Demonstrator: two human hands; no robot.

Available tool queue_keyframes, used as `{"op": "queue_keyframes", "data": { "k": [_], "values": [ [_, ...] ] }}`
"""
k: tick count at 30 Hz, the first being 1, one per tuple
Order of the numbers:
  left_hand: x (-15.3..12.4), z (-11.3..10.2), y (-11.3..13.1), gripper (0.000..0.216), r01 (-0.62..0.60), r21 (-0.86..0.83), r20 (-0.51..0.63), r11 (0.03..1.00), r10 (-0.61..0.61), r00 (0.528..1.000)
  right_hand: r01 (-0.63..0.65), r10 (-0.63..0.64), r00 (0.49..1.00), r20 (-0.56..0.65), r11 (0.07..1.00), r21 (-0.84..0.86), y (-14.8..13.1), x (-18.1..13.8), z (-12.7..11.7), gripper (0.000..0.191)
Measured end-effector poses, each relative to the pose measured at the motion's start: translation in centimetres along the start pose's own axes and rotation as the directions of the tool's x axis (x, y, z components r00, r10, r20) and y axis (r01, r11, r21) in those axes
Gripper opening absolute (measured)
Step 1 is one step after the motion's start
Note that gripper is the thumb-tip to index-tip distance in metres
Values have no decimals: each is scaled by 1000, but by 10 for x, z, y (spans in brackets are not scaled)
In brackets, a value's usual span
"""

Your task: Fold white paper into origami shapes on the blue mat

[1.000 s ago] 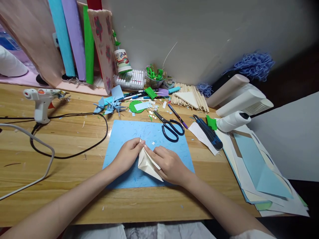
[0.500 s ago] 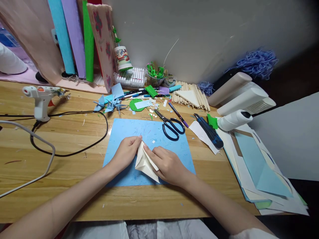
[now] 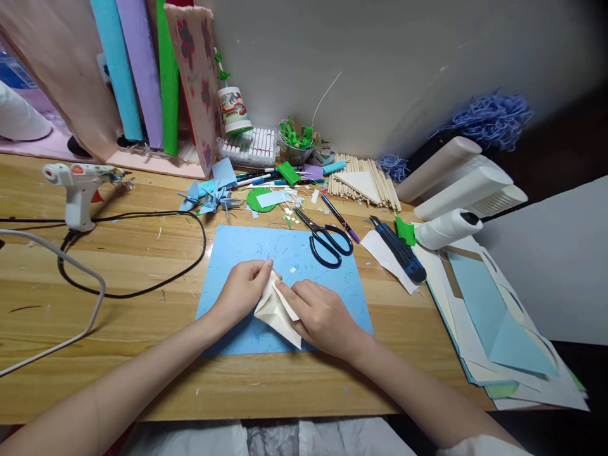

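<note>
head view: cream paper [image 3: 279, 323], partly folded w/ its lower flaps gaping, sits btwn both hands, over the blue sheet [image 3: 237, 246] on the counter [image 3: 266, 396]. l hand [image 3: 243, 288] has its fingers pinched on the paper's top end; r hand [image 3: 323, 316] has its fingers gripping the r flap. can't tell if the paper's lower pt touches the sheet.

step in hand is prob. folding/creasing. to do it well: pin the top w/ the l hand so layers don't slip, match edges b4 pressing, then run r fingers along the fold end to end, even pressure. don't crush the open pocket. firm backing shd help, so press against the sheet, away from the scissors [image 3: 322, 232] & white scrap [image 3: 293, 270].
</note>
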State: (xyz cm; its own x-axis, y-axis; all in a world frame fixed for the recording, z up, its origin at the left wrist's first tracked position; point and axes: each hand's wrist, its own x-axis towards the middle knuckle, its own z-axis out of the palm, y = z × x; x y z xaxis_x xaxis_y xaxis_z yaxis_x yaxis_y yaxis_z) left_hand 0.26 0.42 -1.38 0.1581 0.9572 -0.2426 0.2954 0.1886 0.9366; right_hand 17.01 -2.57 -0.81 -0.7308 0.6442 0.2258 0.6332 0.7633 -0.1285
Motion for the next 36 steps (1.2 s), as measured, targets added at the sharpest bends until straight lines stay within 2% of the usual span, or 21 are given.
{"op": "queue_keyframes", "data": {
  "k": [5, 9, 18, 23, 27, 29, 32, 34, 36],
  "values": [
    [-1, -1, 2, 41, -30, -4, 2, 1000, 30, 1000, -36, 36, 999, -9, 999, -2, 1, 0, 3, 44],
    [-1, 1, 0, 36, 11, -57, 54, 998, -8, 999, -41, 41, 999, -22, 999, -27, 1, 0, 3, 41],
    [1, -1, -4, 33, -23, -12, 22, 1000, 23, 999, -13, 3, 998, -66, 989, -147, -2, 1, 7, 29],
    [2, 0, -4, 32, 13, -56, 5, 998, -13, 1000, 15, -32, 996, -80, 978, -208, -4, -1, 6, 24],
    [4, -1, -7, 32, 33, -103, 13, 994, -32, 999, 0, -22, 994, -109, 981, -192, -5, -1, 5, 20],
    [4, -1, -8, 32, 38, -124, 20, 992, -36, 999, -34, 19, 990, -138, 993, -112, -4, -1, 5, 21],
    [5, -2, -8, 33, 39, -149, 19, 988, -37, 999, -138, 174, 969, -177, 970, 202, 2, 0, 7, 23],
    [4, -3, -5, 32, 39, -173, 34, 984, -34, 999, -233, 337, 929, -151, 853, 467, 8, 1, 7, 23],
    [2, -5, 0, 28, 23, -179, 75, 984, -10, 997, -322, 482, 874, -63, 671, 668, 16, 2, 8, 18]
  ]
}}
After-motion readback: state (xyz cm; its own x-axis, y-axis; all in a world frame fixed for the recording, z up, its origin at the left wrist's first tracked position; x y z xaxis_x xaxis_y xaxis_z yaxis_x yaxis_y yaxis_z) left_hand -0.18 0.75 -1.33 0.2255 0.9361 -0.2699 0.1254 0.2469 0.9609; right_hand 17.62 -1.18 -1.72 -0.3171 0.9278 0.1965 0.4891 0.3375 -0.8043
